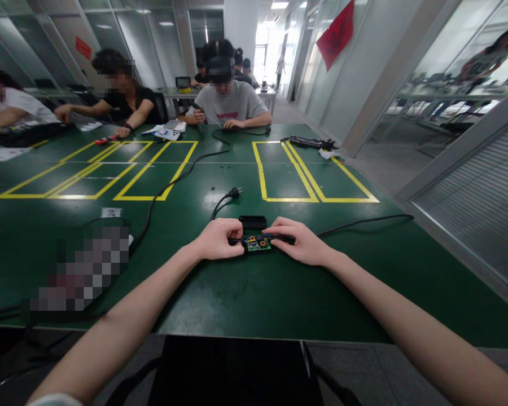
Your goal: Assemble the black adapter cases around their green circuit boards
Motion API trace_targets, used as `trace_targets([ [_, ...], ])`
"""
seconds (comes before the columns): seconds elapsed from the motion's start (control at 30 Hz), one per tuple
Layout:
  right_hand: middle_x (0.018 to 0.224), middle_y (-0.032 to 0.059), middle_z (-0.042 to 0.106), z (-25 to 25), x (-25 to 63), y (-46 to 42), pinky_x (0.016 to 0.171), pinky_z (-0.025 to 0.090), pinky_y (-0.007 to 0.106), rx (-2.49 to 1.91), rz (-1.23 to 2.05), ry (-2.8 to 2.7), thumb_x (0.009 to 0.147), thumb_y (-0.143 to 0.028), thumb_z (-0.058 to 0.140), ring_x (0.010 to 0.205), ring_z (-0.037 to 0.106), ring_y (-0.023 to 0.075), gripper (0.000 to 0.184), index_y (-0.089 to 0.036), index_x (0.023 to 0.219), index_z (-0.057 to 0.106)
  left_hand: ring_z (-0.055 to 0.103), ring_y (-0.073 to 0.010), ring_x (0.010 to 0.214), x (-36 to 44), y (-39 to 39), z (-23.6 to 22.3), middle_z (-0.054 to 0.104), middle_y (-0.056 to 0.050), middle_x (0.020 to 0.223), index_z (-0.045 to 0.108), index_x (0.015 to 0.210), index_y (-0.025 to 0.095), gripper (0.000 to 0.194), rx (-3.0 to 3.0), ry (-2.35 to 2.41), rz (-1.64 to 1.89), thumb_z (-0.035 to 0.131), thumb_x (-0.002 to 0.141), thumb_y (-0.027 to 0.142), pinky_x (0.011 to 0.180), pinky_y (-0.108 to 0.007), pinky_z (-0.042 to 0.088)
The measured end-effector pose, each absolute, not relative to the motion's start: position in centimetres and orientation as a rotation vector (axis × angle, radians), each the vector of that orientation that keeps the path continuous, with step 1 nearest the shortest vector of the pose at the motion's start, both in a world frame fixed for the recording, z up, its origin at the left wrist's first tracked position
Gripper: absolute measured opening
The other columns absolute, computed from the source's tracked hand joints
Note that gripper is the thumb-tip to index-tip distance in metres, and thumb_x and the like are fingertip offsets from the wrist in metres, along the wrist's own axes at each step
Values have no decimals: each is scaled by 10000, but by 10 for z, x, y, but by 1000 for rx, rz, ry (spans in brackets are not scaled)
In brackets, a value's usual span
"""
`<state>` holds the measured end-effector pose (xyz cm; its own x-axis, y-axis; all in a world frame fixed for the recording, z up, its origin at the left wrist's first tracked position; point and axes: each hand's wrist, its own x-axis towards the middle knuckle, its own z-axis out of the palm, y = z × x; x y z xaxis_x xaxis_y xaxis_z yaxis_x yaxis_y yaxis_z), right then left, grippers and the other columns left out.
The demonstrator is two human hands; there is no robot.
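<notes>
A small green circuit board (256,245) with copper-coloured ring coils lies on the table between my hands, apparently in a black housing. Right behind it is a black plastic case half (253,221). My left hand (218,239) is closed around a black power cord (236,241) at the board's left end. At the right end, the fingers of my right hand (302,241) pinch a second black cable (355,226), where thin coloured wires meet the board. The fingertips partly hide both cable ends. A two-pin plug (234,193) on a short cord lies beyond my left hand.
The green table (220,304) carries yellow tape outlines (290,200). A blurred-out item (84,270) lies at the left beside a long black cable (169,183). A black folded object (309,142) is at the far right. Co-workers (226,104) sit across the table.
</notes>
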<state>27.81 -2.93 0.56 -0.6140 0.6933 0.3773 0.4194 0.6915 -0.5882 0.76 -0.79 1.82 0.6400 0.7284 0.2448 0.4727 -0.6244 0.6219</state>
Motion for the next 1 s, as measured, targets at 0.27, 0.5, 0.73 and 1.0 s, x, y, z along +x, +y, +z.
trace_targets([
  [0.27,982,79,666,8,278,-30,658,519,300,-853,692,-2315,979,-260,580,770,621,173,263,-202,1163,758,367,-110,572,8,-7,17,439,47,611,462,627,198,161,2377,965,628,590,646,295,540,-231,271],
  [0.5,996,79,663,8,279,-29,654,530,293,-836,708,-2329,948,-252,610,743,611,160,257,-201,1142,771,390,-112,576,7,-6,18,463,43,617,477,635,195,149,2384,959,586,595,653,284,547,-230,283],
  [0.73,1013,80,667,13,278,-31,703,542,310,-809,622,-2363,916,-201,613,773,624,170,250,-204,1127,749,399,-110,565,7,-6,19,456,43,595,451,611,196,174,2364,953,571,594,663,282,543,-226,280],
  [1.0,1007,74,659,11,279,-31,674,516,292,-828,547,-2395,945,-177,567,764,631,168,240,-208,1129,718,397,-108,567,6,-6,18,462,47,588,462,609,194,171,2367,969,572,608,659,268,539,-222,274],
])
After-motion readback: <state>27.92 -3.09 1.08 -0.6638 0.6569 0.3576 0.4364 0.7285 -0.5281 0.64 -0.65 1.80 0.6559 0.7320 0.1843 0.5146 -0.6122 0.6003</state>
